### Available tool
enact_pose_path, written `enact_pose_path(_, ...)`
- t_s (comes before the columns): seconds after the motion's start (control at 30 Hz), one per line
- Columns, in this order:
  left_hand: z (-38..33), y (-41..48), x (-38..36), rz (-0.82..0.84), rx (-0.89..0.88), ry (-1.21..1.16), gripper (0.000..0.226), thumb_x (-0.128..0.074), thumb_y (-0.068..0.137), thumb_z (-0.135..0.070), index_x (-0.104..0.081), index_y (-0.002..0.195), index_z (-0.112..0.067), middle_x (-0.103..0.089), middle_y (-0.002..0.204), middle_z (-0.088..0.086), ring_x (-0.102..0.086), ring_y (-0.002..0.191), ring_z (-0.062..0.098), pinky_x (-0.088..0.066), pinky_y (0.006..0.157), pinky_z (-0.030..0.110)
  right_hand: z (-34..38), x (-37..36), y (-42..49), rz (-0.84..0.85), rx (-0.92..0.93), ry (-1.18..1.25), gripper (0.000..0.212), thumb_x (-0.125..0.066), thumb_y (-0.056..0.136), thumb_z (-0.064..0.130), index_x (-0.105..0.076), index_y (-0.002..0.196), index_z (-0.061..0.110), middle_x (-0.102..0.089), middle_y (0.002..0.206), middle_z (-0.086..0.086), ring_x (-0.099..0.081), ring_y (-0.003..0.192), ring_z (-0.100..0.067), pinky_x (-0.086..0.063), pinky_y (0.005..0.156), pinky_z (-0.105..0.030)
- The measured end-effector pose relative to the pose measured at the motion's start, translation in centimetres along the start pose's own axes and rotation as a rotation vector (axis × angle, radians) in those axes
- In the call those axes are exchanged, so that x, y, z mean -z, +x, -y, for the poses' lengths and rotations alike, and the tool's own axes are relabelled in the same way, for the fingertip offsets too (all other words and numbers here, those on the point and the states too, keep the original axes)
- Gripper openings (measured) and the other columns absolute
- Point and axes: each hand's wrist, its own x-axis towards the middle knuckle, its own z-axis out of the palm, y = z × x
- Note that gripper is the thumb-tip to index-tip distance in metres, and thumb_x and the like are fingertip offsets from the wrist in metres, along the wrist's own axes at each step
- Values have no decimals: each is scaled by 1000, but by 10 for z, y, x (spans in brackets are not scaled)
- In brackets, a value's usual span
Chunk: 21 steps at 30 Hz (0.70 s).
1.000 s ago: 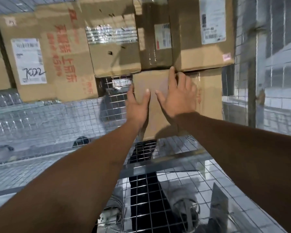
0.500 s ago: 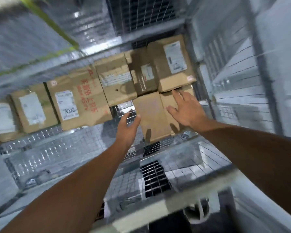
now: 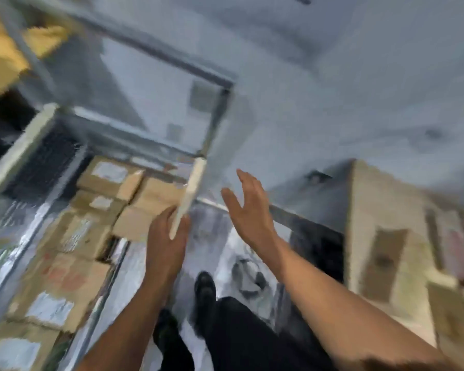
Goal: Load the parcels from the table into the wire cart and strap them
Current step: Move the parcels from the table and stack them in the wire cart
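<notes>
While the left hand (image 3: 168, 236) holds a white bar (image 3: 192, 188) of the wire cart (image 3: 19, 153), the right hand (image 3: 248, 210) is spread wide and holds nothing. Parcels (image 3: 102, 210) sit stacked inside the cart. Loading seems to be the step; next I would fetch another parcel, maybe the blurry box (image 3: 399, 236) on the right

blurred wire cart (image 3: 18, 152), seemingly stacked with brown labelled cardboard parcels (image 3: 73, 269)
</notes>
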Motion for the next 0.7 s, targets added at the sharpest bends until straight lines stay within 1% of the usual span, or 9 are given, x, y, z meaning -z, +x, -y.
enact_pose_path(0.03, -19, -14, -21, 103, -31, 13, 39, -54, 98, -60, -57, 130, -38, -56, 132, -15, -44, 117, -11, -34, 101, 7, -21, 32, -23, -71, -56, -9, 64, -55, 104, 43, -36, 159, 14, -34, 165, -9, -24, 155, -23, -15, 127, -35)
enact_pose_path(0.13, -53, -57, -86, 395, -70, 83, 67, -53, 90, -67, -52, 146, -30, -48, 149, -11, -44, 135, 5, -36, 115, 31, -88, 122, -95, -238, -228, -52, 65, -53, 105, 43, -35, 159, 11, -33, 166, -8, -22, 156, -24, -18, 127, -39)
enact_pose_path(0.17, -60, -71, -107, 469, -101, 110, 69, -53, 89, -68, -51, 146, -31, -47, 150, -12, -43, 137, 6, -34, 116, 33, -108, 148, -119, -301, -278, -51, 65, -53, 105, 43, -35, 159, 11, -33, 165, -8, -23, 156, -24, -18, 127, -39)
enact_pose_path(0.27, -74, -116, -177, 671, -167, 196, 61, -52, 88, -73, -51, 140, -41, -45, 145, -21, -43, 132, 0, -33, 109, 26, -166, 211, -192, -516, -441, -18, 63, -54, 105, 40, -39, 157, 8, -36, 163, -11, -26, 154, -25, -16, 126, -31)
enact_pose_path(0.37, -86, -159, -252, 843, -181, 254, 41, -51, 86, -75, -50, 120, -53, -43, 134, -26, -46, 109, -22, -35, 88, 8, -218, 245, -262, -680, -593, 77, 66, -51, 104, 48, -37, 159, 15, -34, 165, -4, -24, 154, -18, -18, 125, -31)
enact_pose_path(0.43, -91, -187, -308, 901, -200, 290, 37, -55, 86, -72, -51, 117, -52, -43, 129, -27, -46, 115, -16, -38, 92, 14, -250, 257, -300, -744, -669, 152, 68, -48, 102, 55, -34, 160, 22, -32, 166, 2, -25, 154, -14, -22, 125, -35)
enact_pose_path(0.5, -93, -210, -365, 912, -216, 302, 58, -63, 89, -66, -50, 138, -37, -44, 138, -18, -43, 126, 1, -39, 105, 28, -283, 262, -326, -770, -704, 230, 67, -47, 102, 57, -34, 160, 26, -33, 165, 5, -28, 151, -11, -26, 121, -31)
enact_pose_path(0.57, -95, -226, -416, 872, -213, 312, 73, -72, 89, -59, -47, 147, -22, -50, 143, -2, -52, 126, 15, -46, 108, 39, -314, 264, -337, -757, -730, 311, 65, -47, 102, 58, -34, 159, 30, -34, 164, 7, -32, 149, -9, -26, 114, -25)
enact_pose_path(0.7, -80, -227, -475, 809, -177, 371, 97, -84, 80, -54, -32, 156, -21, -51, 147, 6, -54, 132, 28, -50, 108, 45, -365, 260, -322, -662, -737, 463, 65, -46, 102, 62, -30, 159, 36, -29, 165, 11, -33, 149, -10, -27, 110, -26)
